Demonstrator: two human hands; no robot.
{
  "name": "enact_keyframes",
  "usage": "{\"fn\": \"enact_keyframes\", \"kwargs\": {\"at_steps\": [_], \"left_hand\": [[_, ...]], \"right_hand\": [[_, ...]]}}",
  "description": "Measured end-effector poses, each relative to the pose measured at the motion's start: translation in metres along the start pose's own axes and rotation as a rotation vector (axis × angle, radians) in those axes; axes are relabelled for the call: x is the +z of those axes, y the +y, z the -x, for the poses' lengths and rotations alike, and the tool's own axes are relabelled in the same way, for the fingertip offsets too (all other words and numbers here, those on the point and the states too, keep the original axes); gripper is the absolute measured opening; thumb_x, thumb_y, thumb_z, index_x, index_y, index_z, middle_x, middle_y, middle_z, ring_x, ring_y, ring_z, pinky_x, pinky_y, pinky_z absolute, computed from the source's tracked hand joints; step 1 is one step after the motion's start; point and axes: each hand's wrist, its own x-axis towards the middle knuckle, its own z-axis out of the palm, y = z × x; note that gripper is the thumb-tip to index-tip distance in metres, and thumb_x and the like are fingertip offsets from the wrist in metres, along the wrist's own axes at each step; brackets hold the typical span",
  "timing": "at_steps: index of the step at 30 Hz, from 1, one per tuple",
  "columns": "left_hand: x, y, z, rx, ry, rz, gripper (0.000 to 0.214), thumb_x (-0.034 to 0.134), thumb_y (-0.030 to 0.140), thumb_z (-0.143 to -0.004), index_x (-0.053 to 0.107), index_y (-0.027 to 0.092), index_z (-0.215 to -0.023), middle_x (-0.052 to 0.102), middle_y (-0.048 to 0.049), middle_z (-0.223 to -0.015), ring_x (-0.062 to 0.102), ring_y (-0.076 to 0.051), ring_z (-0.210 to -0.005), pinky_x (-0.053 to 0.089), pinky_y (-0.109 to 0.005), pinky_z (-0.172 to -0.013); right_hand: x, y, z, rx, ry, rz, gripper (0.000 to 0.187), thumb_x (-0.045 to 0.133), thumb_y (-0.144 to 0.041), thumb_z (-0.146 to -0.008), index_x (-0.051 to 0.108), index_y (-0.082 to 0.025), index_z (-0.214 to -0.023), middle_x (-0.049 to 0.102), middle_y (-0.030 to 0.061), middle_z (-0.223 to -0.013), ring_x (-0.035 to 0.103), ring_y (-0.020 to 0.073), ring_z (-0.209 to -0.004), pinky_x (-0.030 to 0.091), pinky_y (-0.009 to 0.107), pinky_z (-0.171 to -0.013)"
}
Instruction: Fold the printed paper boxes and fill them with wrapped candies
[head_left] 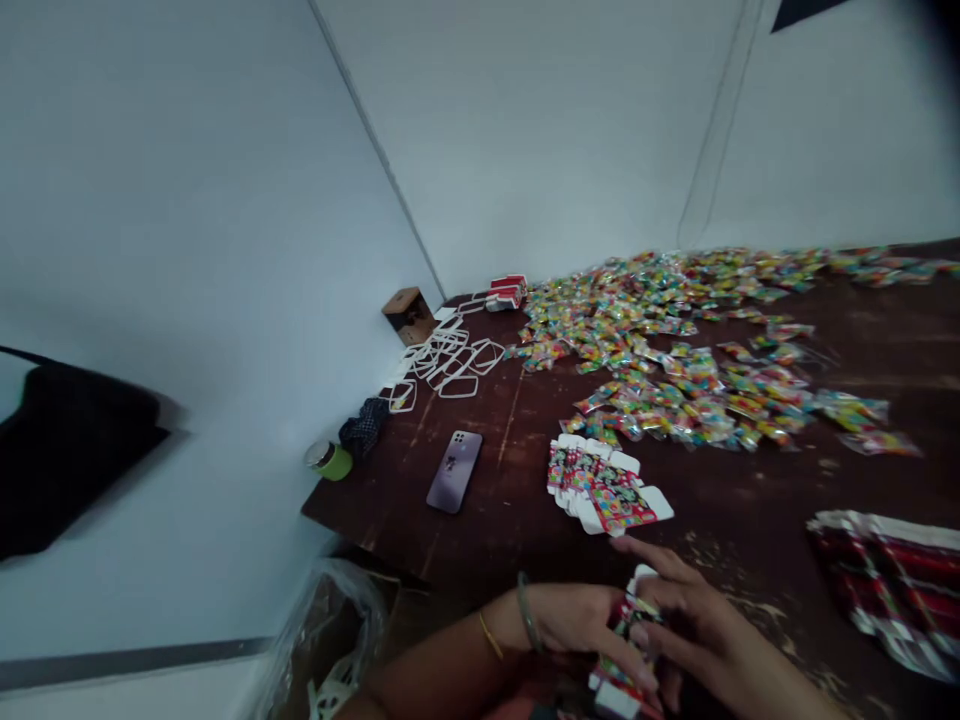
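Note:
Low in the view, close to my body, I hold a small printed candy box with white end flaps and red, colourful sides. My left hand, with a bangle at the wrist, has its fingers wrapped over the box. My right hand grips it from the other side, thumb on the printed face, index finger stretched toward the table. Just beyond that finger lies a fanned pile of flattened printed boxes with white flaps. My hands partly cover the held box.
Many small bags of colourful candy spread over the dark table. A phone, white loops, a cardboard box and a green-sided jar stand left. Stacked red cartons lie right. A plastic-lined bin stands below.

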Motion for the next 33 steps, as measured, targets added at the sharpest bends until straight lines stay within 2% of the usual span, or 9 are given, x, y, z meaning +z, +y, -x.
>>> {"fn": "enact_keyframes", "kwargs": {"at_steps": [3,8,12,16,19,22,24,27,33], "left_hand": [[0.004,0.007,0.003,-0.037,-0.111,-0.017,0.052,0.081,0.053,-0.05,0.065,0.014,-0.081,0.06,-0.0005,-0.073,0.055,-0.014,-0.063,0.043,-0.029,-0.065],[0.014,-0.011,-0.003,0.056,0.25,-0.049,0.054,0.077,0.061,-0.052,0.058,0.014,-0.072,0.055,0.0015,-0.063,0.048,-0.01,-0.055,0.038,-0.024,-0.054],[0.017,-0.026,-0.008,0.065,0.325,-0.207,0.051,0.074,0.059,-0.058,0.055,0.013,-0.066,0.05,0.004,-0.061,0.042,-0.008,-0.056,0.037,-0.022,-0.056],[0.018,-0.028,-0.004,0.246,0.462,-0.283,0.043,0.074,0.042,-0.07,0.053,0.015,-0.096,0.06,0.0002,-0.079,0.055,-0.012,-0.071,0.044,-0.024,-0.068],[0.021,-0.027,0.002,0.377,0.532,-0.228,0.06,0.072,0.031,-0.074,0.034,0.021,-0.119,0.065,-0.0032,-0.092,0.062,-0.016,-0.082,0.046,-0.028,-0.076],[0.024,-0.028,0.005,0.366,0.525,-0.295,0.054,0.07,0.029,-0.075,0.036,0.02,-0.116,0.066,-0.0047,-0.092,0.063,-0.017,-0.083,0.047,-0.028,-0.076],[0.025,-0.029,0.005,0.34,0.52,-0.396,0.047,0.071,0.03,-0.074,0.044,0.019,-0.111,0.067,-0.0047,-0.09,0.063,-0.017,-0.081,0.046,-0.028,-0.077],[0.024,-0.029,0.006,0.32,0.519,-0.527,0.038,0.071,0.032,-0.074,0.056,0.018,-0.105,0.068,-0.0035,-0.085,0.062,-0.016,-0.078,0.045,-0.027,-0.076],[0.027,-0.021,0.007,0.383,0.505,-0.633,0.024,0.058,0.034,-0.084,0.069,0.017,-0.098,0.067,-0.0053,-0.087,0.059,-0.017,-0.078,0.043,-0.027,-0.076]], "right_hand": [[-0.014,-0.01,0.005,0.051,-0.029,-0.16,0.026,0.058,-0.045,-0.085,0.07,-0.022,-0.087,0.037,0.0103,-0.148,0.04,0.0317,-0.132,0.038,0.045,-0.105],[-0.015,-0.019,0.012,0.093,0.043,-0.164,0.025,0.058,-0.042,-0.086,0.069,-0.02,-0.087,0.054,0.0108,-0.129,0.051,0.0268,-0.119,0.04,0.038,-0.101],[-0.009,-0.013,0.021,0.108,-0.034,-0.229,0.024,0.051,-0.036,-0.09,0.065,-0.018,-0.084,0.066,0.0036,-0.086,0.059,0.018,-0.082,0.048,0.029,-0.078],[0.003,-0.007,0.033,0.12,-0.034,-0.284,0.02,0.053,-0.034,-0.089,0.065,-0.018,-0.086,0.065,0.0017,-0.083,0.058,0.0175,-0.082,0.047,0.029,-0.079],[0.02,-0.001,0.043,0.163,0.247,-0.429,0.023,0.056,-0.034,-0.088,0.06,-0.023,-0.109,0.063,0.0019,-0.102,0.058,0.0159,-0.09,0.047,0.028,-0.083],[0.035,0.006,0.052,0.305,0.489,-0.758,0.034,0.059,-0.037,-0.087,0.052,-0.027,-0.118,0.061,0.0001,-0.1,0.055,0.0094,-0.068,0.047,0.021,-0.061],[0.039,0.011,0.056,0.399,0.377,-1.02,0.031,0.066,-0.037,-0.082,0.058,-0.023,-0.108,0.061,-0.0023,-0.082,0.047,0.0056,-0.053,0.041,0.017,-0.049],[0.036,0.016,0.062,0.455,0.217,-1.29,0.028,0.071,-0.036,-0.078,0.064,-0.018,-0.099,0.063,-0.0006,-0.078,0.05,0.0052,-0.054,0.044,0.016,-0.052],[0.023,0.012,0.065,0.508,0.124,-1.432,0.021,0.07,-0.025,-0.079,0.067,-0.014,-0.096,0.069,0.0042,-0.084,0.063,0.0097,-0.068,0.053,0.02,-0.065]]}}
